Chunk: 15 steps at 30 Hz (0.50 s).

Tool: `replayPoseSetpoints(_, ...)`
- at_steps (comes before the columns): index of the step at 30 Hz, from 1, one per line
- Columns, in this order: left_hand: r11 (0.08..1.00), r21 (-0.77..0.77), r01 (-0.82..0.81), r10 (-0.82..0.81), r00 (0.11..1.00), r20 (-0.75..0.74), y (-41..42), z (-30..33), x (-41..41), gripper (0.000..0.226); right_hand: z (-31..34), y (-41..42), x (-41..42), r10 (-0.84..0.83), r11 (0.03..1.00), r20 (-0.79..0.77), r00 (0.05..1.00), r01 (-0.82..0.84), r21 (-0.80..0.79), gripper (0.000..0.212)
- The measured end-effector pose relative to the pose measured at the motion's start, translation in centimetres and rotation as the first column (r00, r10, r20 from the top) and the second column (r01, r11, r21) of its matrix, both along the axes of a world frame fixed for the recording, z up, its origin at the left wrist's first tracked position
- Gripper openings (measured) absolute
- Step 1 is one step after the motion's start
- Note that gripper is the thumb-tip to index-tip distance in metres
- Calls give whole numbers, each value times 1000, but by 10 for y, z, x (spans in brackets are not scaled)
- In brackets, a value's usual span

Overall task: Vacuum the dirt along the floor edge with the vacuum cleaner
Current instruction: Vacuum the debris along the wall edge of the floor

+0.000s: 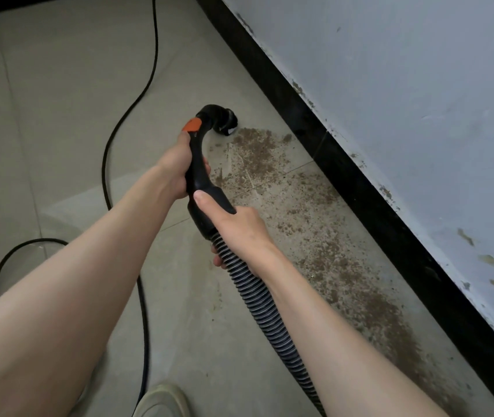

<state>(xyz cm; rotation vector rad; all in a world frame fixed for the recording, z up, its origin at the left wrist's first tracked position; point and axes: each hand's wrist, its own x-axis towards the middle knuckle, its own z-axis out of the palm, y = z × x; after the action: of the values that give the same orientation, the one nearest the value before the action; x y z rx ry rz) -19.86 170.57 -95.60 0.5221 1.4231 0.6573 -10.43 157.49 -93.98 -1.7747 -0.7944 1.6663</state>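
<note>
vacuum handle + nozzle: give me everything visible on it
The vacuum handle is a curved black tube, plastic by its look, with an orange slider near the top bend. Its far end turns down into a short black nozzle at the far end of the dirt; floor contact cannot be told. The near end widens into a cuff joined to a ribbed grey-black hose. The left hand grips the middle; the right hand grips the cuff and hose start.
</note>
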Motion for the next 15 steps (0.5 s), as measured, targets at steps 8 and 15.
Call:
replayPoseSetpoints(8,994,-3,114,-114,994,-3,-5,-2,40,44,-4,-14,22,-104,994,13,994,104,-15,64)
replayPoseSetpoints(15,981,-3,192,-192,981,-24,-20,-3,74,42,-6,-37,43,-178,984,24,984,179,-10,65)
